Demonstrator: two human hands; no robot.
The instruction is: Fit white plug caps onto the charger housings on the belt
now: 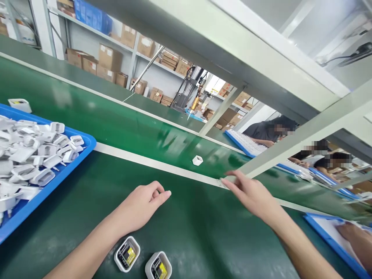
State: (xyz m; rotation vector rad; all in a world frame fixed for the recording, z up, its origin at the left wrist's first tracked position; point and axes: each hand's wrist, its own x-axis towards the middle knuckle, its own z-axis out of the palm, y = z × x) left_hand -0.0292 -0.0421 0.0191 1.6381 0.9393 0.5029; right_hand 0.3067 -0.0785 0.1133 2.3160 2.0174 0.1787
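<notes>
My left hand [142, 205] hovers above the green bench with its fingers curled in towards the thumb and nothing visible in them. Just below that wrist, two white charger housings [127, 254] stand with their open ends up, a dark circuit board and a yellow part inside each. My right hand [250, 192] is beside the pale strip edging the belt, thumb and forefinger apart and holding nothing. On the green conveyor belt [145, 135] between and beyond my hands lies another white housing [197, 160].
A blue tray [90, 143] heaped with white plug housings [26, 155] fills the left. One more housing [19, 105] sits on the belt behind it. A slanting metal post [290, 149] rises near my right hand. Co-workers and blue trays are at right; a co-worker's hand [356, 240] shows there.
</notes>
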